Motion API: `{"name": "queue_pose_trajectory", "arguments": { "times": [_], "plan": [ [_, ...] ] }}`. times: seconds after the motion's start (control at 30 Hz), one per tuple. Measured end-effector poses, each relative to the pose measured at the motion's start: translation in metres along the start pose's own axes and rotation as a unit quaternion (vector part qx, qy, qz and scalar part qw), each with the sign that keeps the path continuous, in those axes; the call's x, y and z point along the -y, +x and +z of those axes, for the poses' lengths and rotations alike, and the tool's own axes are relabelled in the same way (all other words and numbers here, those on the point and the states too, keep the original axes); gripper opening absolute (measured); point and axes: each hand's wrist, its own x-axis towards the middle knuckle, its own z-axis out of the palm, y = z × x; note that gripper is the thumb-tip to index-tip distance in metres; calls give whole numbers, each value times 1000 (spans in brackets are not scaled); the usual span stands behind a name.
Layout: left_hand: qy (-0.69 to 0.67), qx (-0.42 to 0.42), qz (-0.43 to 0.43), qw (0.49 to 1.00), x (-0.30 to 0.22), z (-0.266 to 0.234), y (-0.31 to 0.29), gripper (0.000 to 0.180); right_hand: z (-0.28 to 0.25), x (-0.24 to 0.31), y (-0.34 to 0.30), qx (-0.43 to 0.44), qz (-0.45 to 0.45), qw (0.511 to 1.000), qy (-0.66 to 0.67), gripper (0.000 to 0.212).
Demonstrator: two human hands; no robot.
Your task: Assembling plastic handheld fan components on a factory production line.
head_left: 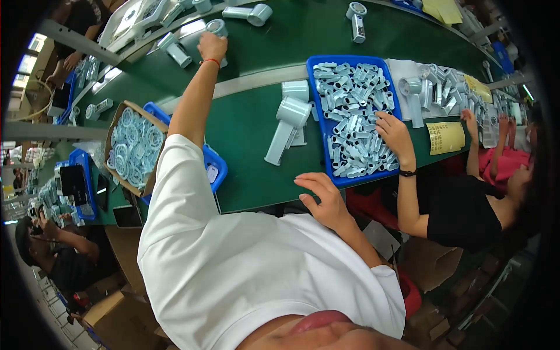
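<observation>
Your left hand (212,46) is stretched far out across the green belt (251,125), fingers wrapped round the round head of a pale blue fan body (218,29). It stands at the belt's far edge, handle hidden under your palm, so can't tell its long axis. Left hand is the one on it; your right hand (322,195) is well apart, resting at the belt's near edge, fingers spread loosely, holding nothing. Just beyond the right hand's fingertips sits the blue tray (326,169) of small pale blue parts. Between tray and left arm, on the belt, lies a finished fan (287,125), handle pointing toward you and left. A co-worker's hand (395,133) lies in the tray's right side.
</observation>
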Motion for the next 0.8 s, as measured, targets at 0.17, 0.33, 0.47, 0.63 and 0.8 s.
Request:
{"name": "queue_pose_trajectory", "arguments": {
  "times": [0.17,0.33,0.47,0.63,0.8],
  "plan": [
    [250,-153,316,902,-56,46,63,53,-9,-11,-10,-78,69,994,-17,22],
    [240,50,230,942,-78,75,94,39,-12,-10,-7,-60,57,996,-34,17],
    [317,-1,326,891,-71,71,98,40,-19,-13,11,-135,48,987,-67,16],
    [168,-142,510,831,-63,22,70,38,-39,-62,86,-238,24,940,-243,28],
    [72,20,330,941,-68,-64,-33,48,-57,-117,125,-137,-4,898,-417,29]
  ]
}}
